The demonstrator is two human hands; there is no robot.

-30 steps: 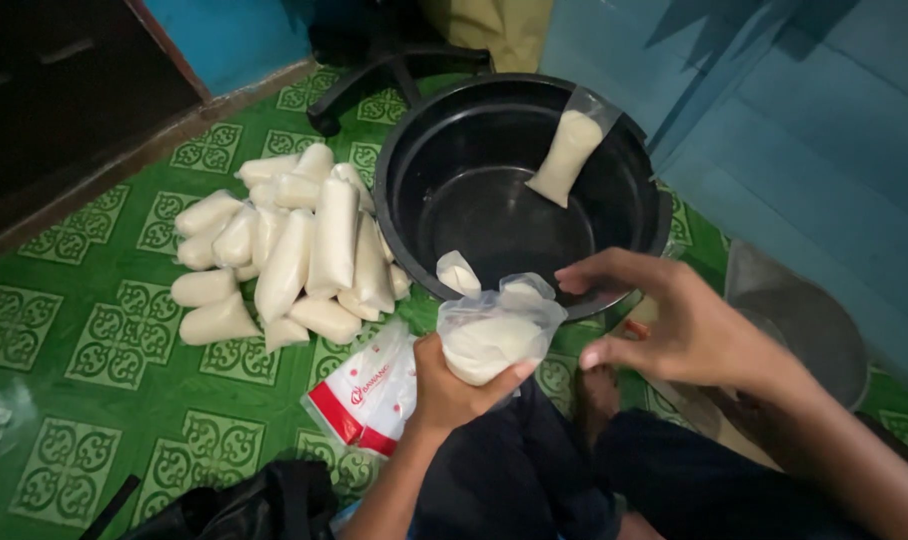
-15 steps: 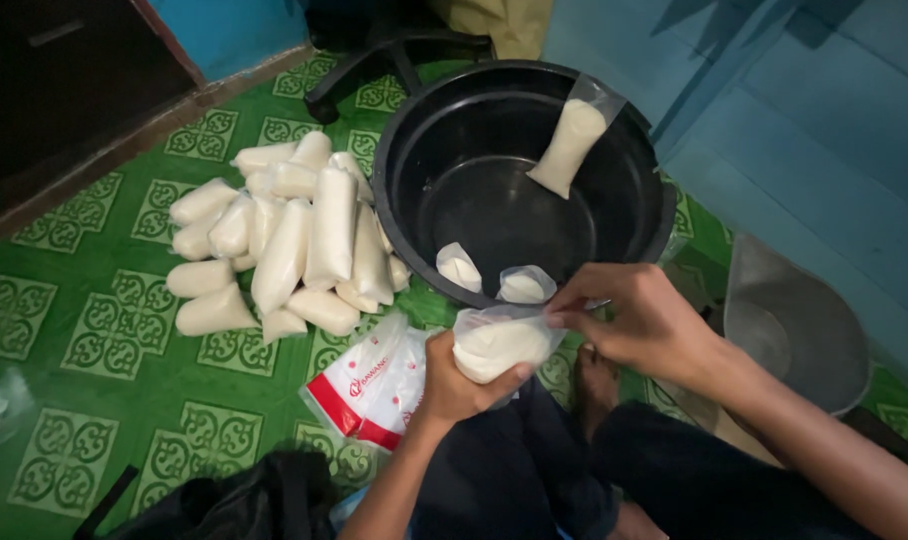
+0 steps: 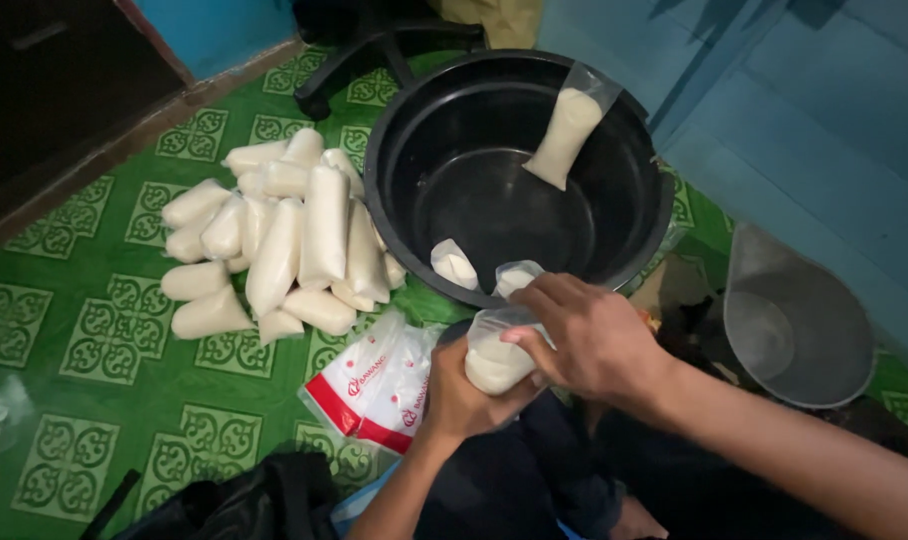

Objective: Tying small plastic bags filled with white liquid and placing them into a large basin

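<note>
1. A small clear bag (image 3: 494,355) of white liquid is gripped from below by the left hand (image 3: 464,395), beside the black tub's (image 3: 404,150) near rim, kept upright so nothing spills.
2. Its neck is pinched shut by the right hand (image 3: 594,340) fingers (image 3: 534,335).
3. Filled bags (image 3: 284,250) are piled on the green floor (image 3: 94,370), out of the way.

The left hand (image 3: 466,392) rose from the six o'clock edge with its fingers curled closed in a grip, while the right hand (image 3: 586,335) reached in from four o'clock, forearm stretched long, palm down and fingers bent over the left hand's knuckles, touching them.
</note>
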